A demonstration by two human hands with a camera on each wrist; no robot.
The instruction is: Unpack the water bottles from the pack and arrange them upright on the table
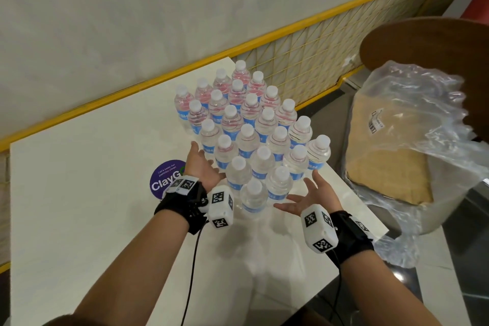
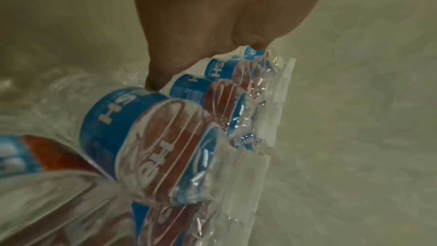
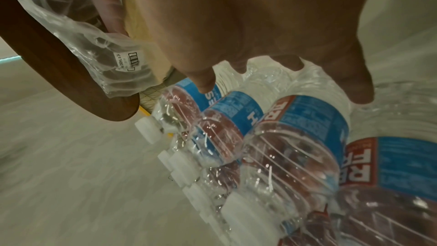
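Several clear water bottles (image 1: 248,127) with white caps and blue labels stand upright in a tight block on the white table (image 1: 92,206). My left hand (image 1: 209,161) is open, palm toward the block's near left side, with straight fingers along the bottles (image 2: 151,137). My right hand (image 1: 299,190) is open with spread fingers at the block's near right corner, palm facing the bottles (image 3: 295,137). Neither hand holds anything. In the left wrist view the left hand (image 2: 212,16) lies close to the labels; I cannot tell whether it touches them.
The empty clear plastic wrap (image 1: 423,119) lies crumpled over a cardboard tray (image 1: 383,167) on a seat to the right. A round wooden table (image 1: 423,37) stands behind it. A purple sticker (image 1: 165,180) is on the table by my left wrist. The table's right edge runs near the bottles.
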